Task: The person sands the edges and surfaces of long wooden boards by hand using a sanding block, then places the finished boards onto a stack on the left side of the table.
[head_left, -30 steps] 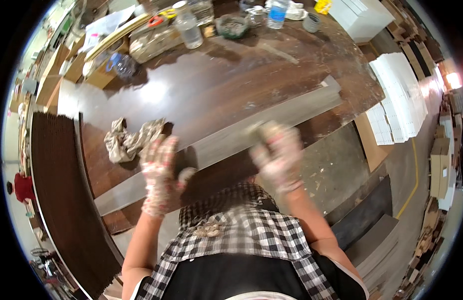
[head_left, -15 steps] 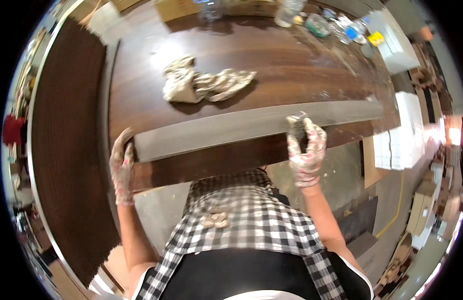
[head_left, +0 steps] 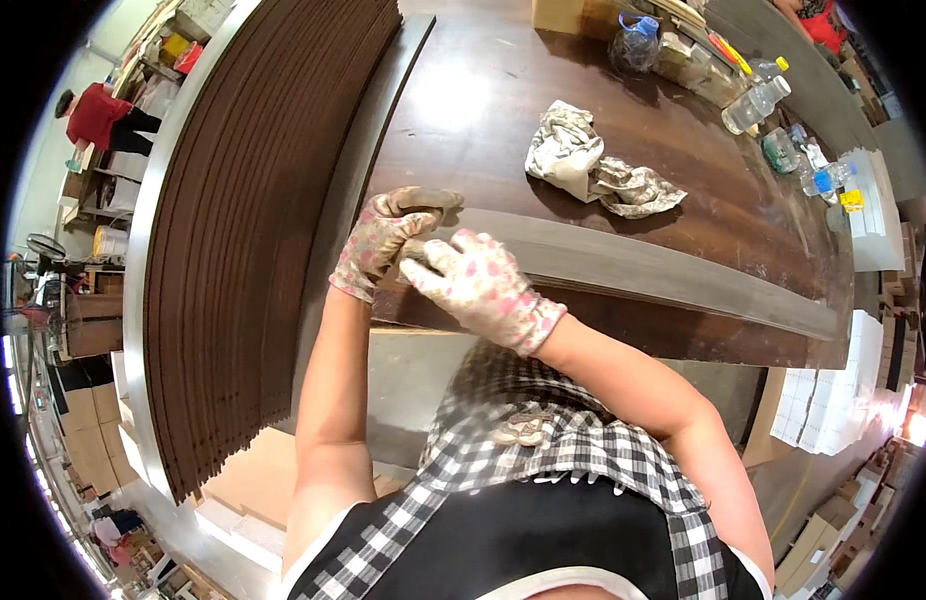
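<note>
On the brown table (head_left: pixel 723 195): one board (head_left: pixel 633 260), long, narrow, grey and faintly streaked, lying along the near edge.
Left hand (head_left: pixel 388 235): gloved, at the board's left end; fingers bent, grip cannot be told.
Right hand (head_left: pixel 483 285): gloved, just beside the left; fingers curled, contents hidden.
Beyond the board: one crumpled, stained cloth (head_left: pixel 566 155); at least four bottles (head_left: pixel 751 108).
At left: one stack of dark strips (head_left: pixel 253 230).
</note>
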The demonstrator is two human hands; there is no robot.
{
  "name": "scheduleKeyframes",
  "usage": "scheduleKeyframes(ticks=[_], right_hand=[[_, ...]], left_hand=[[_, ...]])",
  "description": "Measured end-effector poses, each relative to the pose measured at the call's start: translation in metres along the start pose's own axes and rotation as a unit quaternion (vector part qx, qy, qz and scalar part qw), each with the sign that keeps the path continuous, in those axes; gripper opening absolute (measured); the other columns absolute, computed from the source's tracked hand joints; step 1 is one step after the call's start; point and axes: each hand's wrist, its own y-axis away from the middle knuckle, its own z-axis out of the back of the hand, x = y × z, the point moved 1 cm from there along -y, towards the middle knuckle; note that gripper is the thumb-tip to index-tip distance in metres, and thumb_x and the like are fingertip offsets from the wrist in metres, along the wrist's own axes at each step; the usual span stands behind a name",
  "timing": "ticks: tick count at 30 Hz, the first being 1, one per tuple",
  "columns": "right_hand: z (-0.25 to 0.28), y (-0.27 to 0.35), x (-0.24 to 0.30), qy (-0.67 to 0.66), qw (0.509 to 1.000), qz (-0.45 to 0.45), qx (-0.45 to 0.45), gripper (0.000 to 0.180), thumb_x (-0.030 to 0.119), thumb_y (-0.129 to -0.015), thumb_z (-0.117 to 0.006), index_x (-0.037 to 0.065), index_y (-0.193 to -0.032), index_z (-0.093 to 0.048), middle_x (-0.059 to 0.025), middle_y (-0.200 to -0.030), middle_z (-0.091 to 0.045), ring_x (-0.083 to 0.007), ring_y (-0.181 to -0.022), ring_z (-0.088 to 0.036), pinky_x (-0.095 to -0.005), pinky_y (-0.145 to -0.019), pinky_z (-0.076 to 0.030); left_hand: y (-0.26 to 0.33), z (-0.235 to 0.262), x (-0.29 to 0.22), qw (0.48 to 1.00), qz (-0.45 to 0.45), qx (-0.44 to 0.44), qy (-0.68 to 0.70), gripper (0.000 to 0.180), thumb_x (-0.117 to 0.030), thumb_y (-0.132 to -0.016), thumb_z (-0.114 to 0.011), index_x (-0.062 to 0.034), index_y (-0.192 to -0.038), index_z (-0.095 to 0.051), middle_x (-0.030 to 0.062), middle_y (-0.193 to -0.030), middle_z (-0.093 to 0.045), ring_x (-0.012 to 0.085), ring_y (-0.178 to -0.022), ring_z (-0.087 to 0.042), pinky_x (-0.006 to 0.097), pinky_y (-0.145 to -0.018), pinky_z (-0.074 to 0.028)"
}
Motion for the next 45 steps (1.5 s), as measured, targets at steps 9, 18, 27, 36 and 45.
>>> scheduleKeyframes(ticks=[9, 18, 27, 36, 45], right_hand=[[0.130, 0.128, -0.024, 0.042, 0.984, -0.174, -0.024, 0.040, 0.002, -0.070, -0.076, 0.011, -0.108, -0.072, -0.0086, -0.096, -0.073, -0.0264, -0.080, -0.068, -0.0416, -0.073, -0.057], [0.096, 0.122, -0.033, 0.061, 0.965, -0.238, -0.090, 0.048, 0.023, -0.079, -0.079, 0.013, -0.125, -0.070, -0.0130, -0.104, -0.064, -0.0307, -0.090, -0.062, -0.0419, -0.082, -0.050], [0.212, 0.322, -0.085, 0.315, 0.769, -0.508, -0.229, 0.054, 0.011, -0.079, -0.075, 0.007, -0.131, -0.060, -0.0144, -0.104, -0.057, -0.0312, -0.089, -0.059, -0.0444, -0.079, -0.051], [0.225, 0.283, -0.072, 0.259, 0.864, -0.409, -0.140, 0.056, 0.029, -0.085, -0.074, 0.014, -0.136, -0.061, -0.0125, -0.111, -0.061, -0.0298, -0.105, -0.057, -0.0464, -0.088, -0.047], [0.394, 0.510, -0.196, 0.361, 0.651, -0.627, -0.231, 0.043, 0.025, -0.091, -0.074, 0.011, -0.130, -0.065, -0.0175, -0.116, -0.061, -0.0332, -0.107, -0.062, -0.0449, -0.095, -0.051]], left_hand=[[-0.003, 0.002, 0.001, 0.999, 0.034, -0.001, -0.028, 0.036, -0.016, -0.087, -0.078, 0.0033, -0.116, -0.072, 0.0104, -0.111, -0.075, 0.0198, -0.107, -0.068, 0.035, -0.099, -0.051], [-0.051, -0.166, -0.027, 0.945, -0.208, -0.230, -0.104, 0.050, -0.004, -0.106, -0.047, -0.0019, -0.154, -0.036, 0.0168, -0.149, -0.050, 0.0235, -0.138, -0.049, 0.037, -0.117, -0.038], [-0.061, -0.204, 0.011, 0.875, -0.279, -0.135, -0.372, 0.051, 0.001, -0.093, -0.060, 0.0054, -0.143, -0.048, 0.0243, -0.138, -0.058, 0.0374, -0.129, -0.056, 0.043, -0.110, -0.043], [-0.060, -0.304, -0.012, 0.812, -0.252, 0.055, -0.523, 0.065, -0.016, -0.084, -0.073, -0.0023, -0.143, -0.051, 0.0189, -0.136, -0.058, 0.0406, -0.133, -0.049, 0.051, -0.110, -0.039], [-0.059, -0.292, -0.031, 0.756, -0.182, 0.137, -0.613, 0.083, -0.032, -0.070, -0.086, -0.0043, -0.141, -0.052, 0.0180, -0.127, -0.061, 0.0395, -0.117, -0.056, 0.050, -0.104, -0.042]])
